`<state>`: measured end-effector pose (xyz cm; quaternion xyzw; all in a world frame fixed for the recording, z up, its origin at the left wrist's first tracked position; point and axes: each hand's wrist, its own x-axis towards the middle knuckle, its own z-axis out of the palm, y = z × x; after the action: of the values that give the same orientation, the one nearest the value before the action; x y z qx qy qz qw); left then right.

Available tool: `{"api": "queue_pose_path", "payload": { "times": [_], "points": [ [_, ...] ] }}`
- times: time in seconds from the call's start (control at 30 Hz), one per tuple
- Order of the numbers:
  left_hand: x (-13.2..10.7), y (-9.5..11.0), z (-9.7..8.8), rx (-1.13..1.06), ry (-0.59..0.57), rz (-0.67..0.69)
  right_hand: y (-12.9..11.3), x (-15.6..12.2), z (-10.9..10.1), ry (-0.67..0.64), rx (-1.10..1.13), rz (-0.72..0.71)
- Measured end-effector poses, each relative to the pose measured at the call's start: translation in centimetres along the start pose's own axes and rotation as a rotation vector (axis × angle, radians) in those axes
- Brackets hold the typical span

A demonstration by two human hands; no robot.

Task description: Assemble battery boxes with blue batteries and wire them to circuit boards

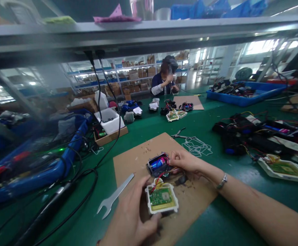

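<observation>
My left hand (133,215) grips the left and lower edges of a white housing (176,205), its thumb along the near side. Inside that housing lies a green circuit board (161,197) under a yellowish layer. Red and yellow wires (159,180) run from it toward a black case (151,170) with a blue battery (159,163) inside, resting on brown cardboard (135,160). At the case's right edge, my right hand (186,161) is closed in a pinch on the wires; its fingertips are partly hidden. An open-end wrench (118,194) lies left of my left hand.
Pliers (179,134) and a tangled white cord (196,146) lie beyond the cardboard. Black wired units (256,136) crowd the right side. Blue bins stand left (74,136) and far right (256,97). Black cables (96,171) hang at left. A person (161,83) sits opposite. A shelf (149,30) crosses overhead.
</observation>
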<state>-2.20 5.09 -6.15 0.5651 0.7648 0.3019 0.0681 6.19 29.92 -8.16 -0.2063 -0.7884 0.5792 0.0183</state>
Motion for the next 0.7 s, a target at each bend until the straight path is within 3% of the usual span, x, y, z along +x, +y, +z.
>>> {"api": "queue_pose_path", "payload": {
  "times": [0.1,0.17,0.3,0.37,0.53,0.7],
  "points": [
    [0.2,-1.2,-0.3,0.064,-0.066,0.003,-0.2,0.1,-0.5,0.050,-0.131,-0.025],
    [0.3,-2.0,-0.3,0.073,-0.064,0.010,-0.4,0.1,-2.4,0.143,-0.238,-0.028],
    [0.7,-3.9,-0.4,0.098,0.111,-0.102,0.4,0.2,-8.2,0.474,-0.477,0.068],
    [0.9,-4.8,-0.3,0.099,0.188,-0.158,1.5,0.4,-10.4,0.571,-0.581,0.164],
    [1.2,-5.3,-0.1,0.106,0.265,-0.159,4.1,1.4,-11.7,0.535,-0.693,0.325],
    [1.3,-4.5,0.0,0.093,0.303,-0.128,4.4,1.7,-11.6,0.499,-0.703,0.354]
  ]
}}
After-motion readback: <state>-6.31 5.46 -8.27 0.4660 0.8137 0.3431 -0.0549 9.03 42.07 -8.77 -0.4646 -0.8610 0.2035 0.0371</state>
